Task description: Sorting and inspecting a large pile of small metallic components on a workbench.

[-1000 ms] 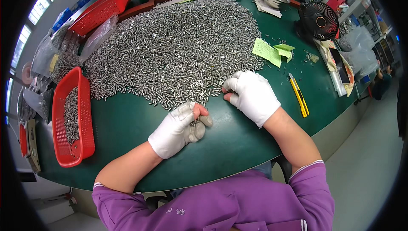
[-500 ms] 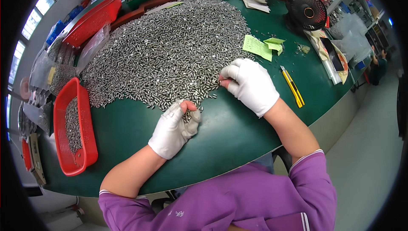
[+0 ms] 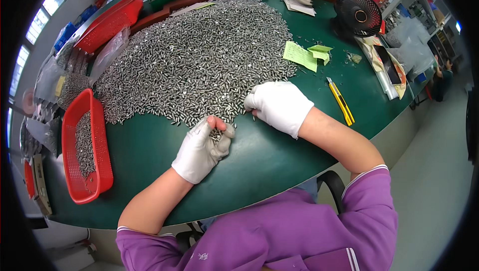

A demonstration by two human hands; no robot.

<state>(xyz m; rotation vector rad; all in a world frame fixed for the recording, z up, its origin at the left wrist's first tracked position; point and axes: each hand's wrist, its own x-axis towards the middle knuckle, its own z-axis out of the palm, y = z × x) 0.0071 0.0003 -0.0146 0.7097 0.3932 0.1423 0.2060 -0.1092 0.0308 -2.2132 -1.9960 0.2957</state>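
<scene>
Green table holds a heap of metal bits; left hand has fingers curled around some, right hand is by the heap, can't tell if its fingers pinch; cup snugly, drop none

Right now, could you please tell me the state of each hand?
Left hand: partly closed, holding small cylindrical metal parts.
Right hand: curled at the pile; contents cannot be told.

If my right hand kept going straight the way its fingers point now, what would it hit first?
The right hand would most likely meet the near edge of the pile of small metal pieces; its fingers look right beside it, though one view leaves their height unclear.
</scene>
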